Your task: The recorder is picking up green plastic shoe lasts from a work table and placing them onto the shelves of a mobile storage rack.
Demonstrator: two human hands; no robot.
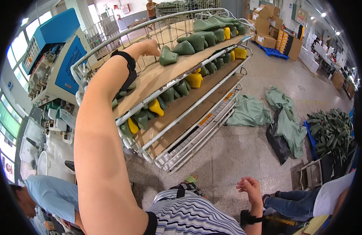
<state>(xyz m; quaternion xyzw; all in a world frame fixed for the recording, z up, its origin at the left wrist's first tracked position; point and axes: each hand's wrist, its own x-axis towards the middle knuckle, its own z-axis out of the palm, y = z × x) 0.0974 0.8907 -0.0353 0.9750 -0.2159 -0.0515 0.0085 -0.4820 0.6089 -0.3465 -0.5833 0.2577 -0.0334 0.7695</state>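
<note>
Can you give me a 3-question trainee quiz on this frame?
1. True or false: the left hand is at a green shoe last on the top shelf of the wire rack.
2. What does the right hand hold? A) a yellow last B) nothing C) a green sack
3. What lines the rack's shelves under the lasts?

Key: 1 true; 2 B; 3 sheets of brown cardboard.
</note>
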